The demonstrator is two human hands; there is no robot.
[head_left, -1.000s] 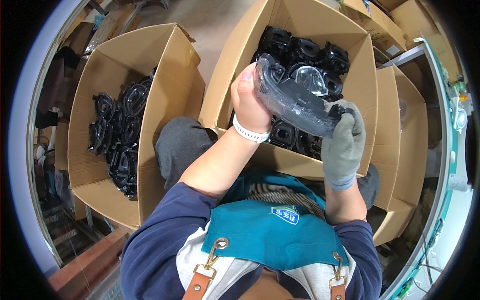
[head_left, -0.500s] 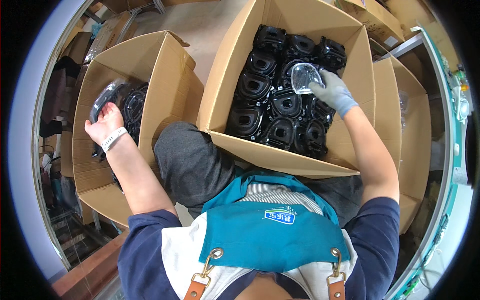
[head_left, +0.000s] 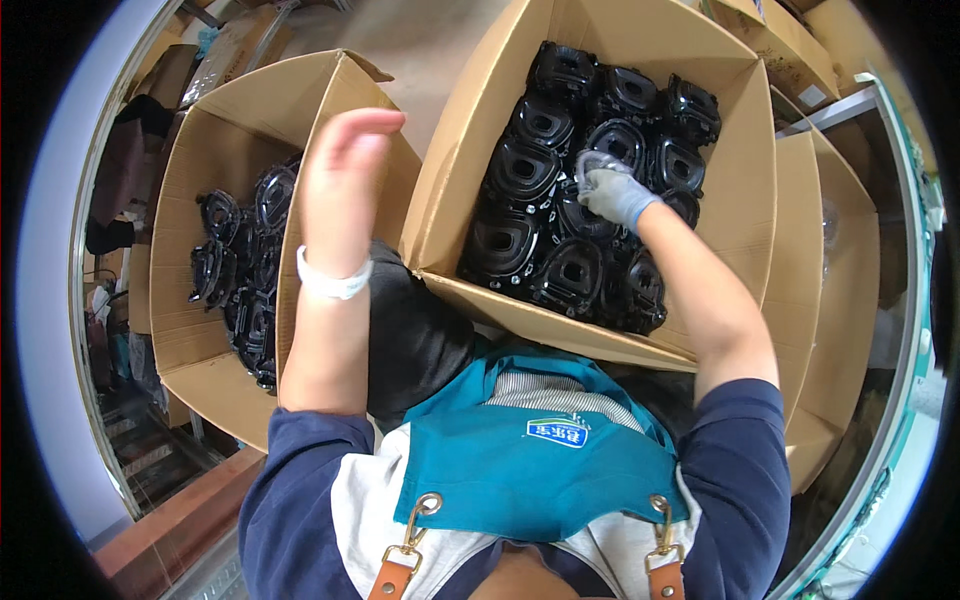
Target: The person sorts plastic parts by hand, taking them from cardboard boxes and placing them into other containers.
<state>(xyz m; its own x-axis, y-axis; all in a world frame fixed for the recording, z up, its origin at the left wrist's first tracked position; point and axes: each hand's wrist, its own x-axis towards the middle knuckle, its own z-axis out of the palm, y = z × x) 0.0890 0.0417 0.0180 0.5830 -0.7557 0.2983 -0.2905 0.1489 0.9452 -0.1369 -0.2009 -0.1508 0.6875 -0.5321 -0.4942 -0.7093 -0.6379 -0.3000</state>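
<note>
My bare left hand (head_left: 347, 185), wearing a white wristband (head_left: 334, 276), is raised over the right wall of the left cardboard box. Its fingers are bent loosely and a little blurred, with nothing in them. My right hand (head_left: 617, 195), in a grey glove, is inside the middle cardboard box (head_left: 440, 180). It grips a clear plastic cover (head_left: 597, 165), whose lower edge is hidden by the fingers. Directly beneath lie rows of black plastic housings (head_left: 527, 165), each with an opening in its middle.
The left cardboard box (head_left: 215, 365) holds several black housings (head_left: 250, 310) in a loose pile. At the right stands another open cardboard box (head_left: 845, 290) with clear pieces (head_left: 830, 222) inside. A metal frame (head_left: 860, 98) rises beyond it.
My left hand has let go of a black housing with a clear cover in the left box and swung right. My right hand has moved left with the clear cover, lower over the black housings.
</note>
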